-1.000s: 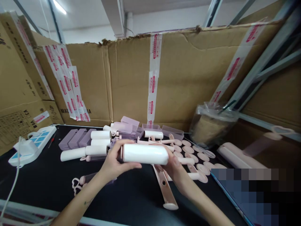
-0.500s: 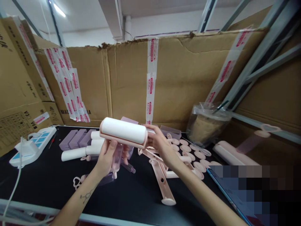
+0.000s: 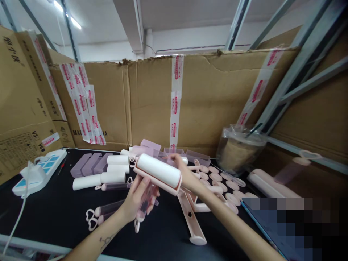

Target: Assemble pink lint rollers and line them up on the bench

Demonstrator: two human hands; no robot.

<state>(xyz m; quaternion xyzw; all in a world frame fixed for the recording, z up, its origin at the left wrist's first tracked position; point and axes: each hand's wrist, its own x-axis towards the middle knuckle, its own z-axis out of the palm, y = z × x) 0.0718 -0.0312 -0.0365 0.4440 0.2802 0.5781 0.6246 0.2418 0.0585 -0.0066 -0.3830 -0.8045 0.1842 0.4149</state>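
Observation:
A lint roller [image 3: 159,172] with a white paper roll in a pale pink frame is tilted down to the right above the table. My left hand [image 3: 138,199] is closed around its translucent purple handle [image 3: 146,203], whose pink loop hangs below. My right hand [image 3: 181,166] is behind the roller's right end, near purple boxes and a white roll. Its fingers are partly hidden, so I cannot tell whether they grip anything. Just right of the roller lies an empty pink roller frame [image 3: 190,217].
White rolls [image 3: 118,159], purple boxes [image 3: 87,165] and heart-looped handles [image 3: 108,208] lie left. Several pink round caps [image 3: 217,177] are spread right, near a bagged cup [image 3: 232,150]. A power strip [image 3: 40,174] sits far left; cardboard [image 3: 149,98] walls the back.
The lint roller has moved right and down in my left hand, tilting more. My right hand has left its right end and reached farther back behind it.

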